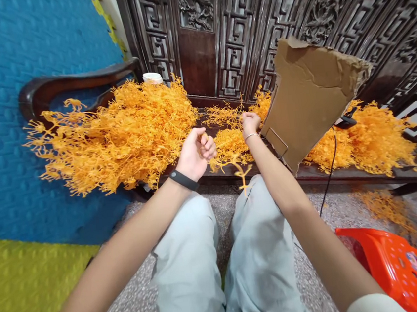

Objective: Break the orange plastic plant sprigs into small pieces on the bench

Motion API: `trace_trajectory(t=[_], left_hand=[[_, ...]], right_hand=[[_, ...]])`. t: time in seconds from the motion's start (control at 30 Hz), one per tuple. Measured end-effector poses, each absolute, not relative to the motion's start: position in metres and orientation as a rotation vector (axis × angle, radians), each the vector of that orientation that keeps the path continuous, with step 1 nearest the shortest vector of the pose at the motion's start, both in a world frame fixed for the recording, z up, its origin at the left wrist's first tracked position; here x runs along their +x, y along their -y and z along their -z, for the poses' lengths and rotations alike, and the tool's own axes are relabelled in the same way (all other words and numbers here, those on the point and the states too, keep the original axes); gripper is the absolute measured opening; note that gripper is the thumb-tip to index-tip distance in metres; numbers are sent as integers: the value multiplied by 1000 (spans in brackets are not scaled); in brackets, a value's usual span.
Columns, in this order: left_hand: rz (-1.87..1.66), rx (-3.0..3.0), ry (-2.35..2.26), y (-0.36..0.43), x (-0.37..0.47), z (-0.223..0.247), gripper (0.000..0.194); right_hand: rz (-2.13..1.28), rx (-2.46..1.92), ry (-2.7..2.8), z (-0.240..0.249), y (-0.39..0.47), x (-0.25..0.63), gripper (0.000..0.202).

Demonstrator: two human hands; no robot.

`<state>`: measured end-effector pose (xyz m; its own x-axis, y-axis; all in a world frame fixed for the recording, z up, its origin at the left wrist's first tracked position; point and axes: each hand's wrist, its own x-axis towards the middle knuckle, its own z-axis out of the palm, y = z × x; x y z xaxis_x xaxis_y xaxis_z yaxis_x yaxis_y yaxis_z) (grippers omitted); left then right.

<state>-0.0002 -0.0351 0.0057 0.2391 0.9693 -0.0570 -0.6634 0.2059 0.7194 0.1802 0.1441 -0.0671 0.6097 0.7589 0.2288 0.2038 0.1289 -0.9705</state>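
Note:
My left hand [196,153], with a black band on its wrist, is closed, its fingers curled around an orange plastic sprig [243,173]. The thin branches of that sprig stick out to the right, above my knee. My right hand [251,122] is closed in a pinch over the bench, close to loose orange sprigs [222,116]; what lies between its fingertips is hidden. A small heap of orange sprigs [229,141] lies between the two hands. Left of my left hand rises a large pile of the same sprigs [128,134].
A cardboard piece [308,91] stands upright right of my right hand. Behind it lie another orange pile [374,136] and a black cable [331,170]. The carved wooden bench back [199,52] closes off the far side. A red plastic stool [394,260] stands at lower right.

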Motion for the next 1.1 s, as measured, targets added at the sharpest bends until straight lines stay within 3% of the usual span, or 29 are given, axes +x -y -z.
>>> trace_trajectory(t=[0.27, 0.5, 0.7, 0.93, 1.1], left_hand=[[-1278, 683, -625, 30, -22, -6, 41], [-1301, 663, -633, 22, -24, -1, 42], [-1318, 665, -612, 24, -24, -3, 43], [-1364, 588, -638, 25, -29, -3, 41], [-1414, 592, -600, 27, -31, -4, 41]], right_hand=[[-445, -1492, 1029, 94, -134, 247, 5], [-358, -1720, 1233, 99, -128, 253, 20], [-427, -1844, 1357, 101, -121, 253, 9], [-438, -1805, 1362, 92, -116, 247, 25], [-777, -1542, 1520, 75, -99, 220, 25]])
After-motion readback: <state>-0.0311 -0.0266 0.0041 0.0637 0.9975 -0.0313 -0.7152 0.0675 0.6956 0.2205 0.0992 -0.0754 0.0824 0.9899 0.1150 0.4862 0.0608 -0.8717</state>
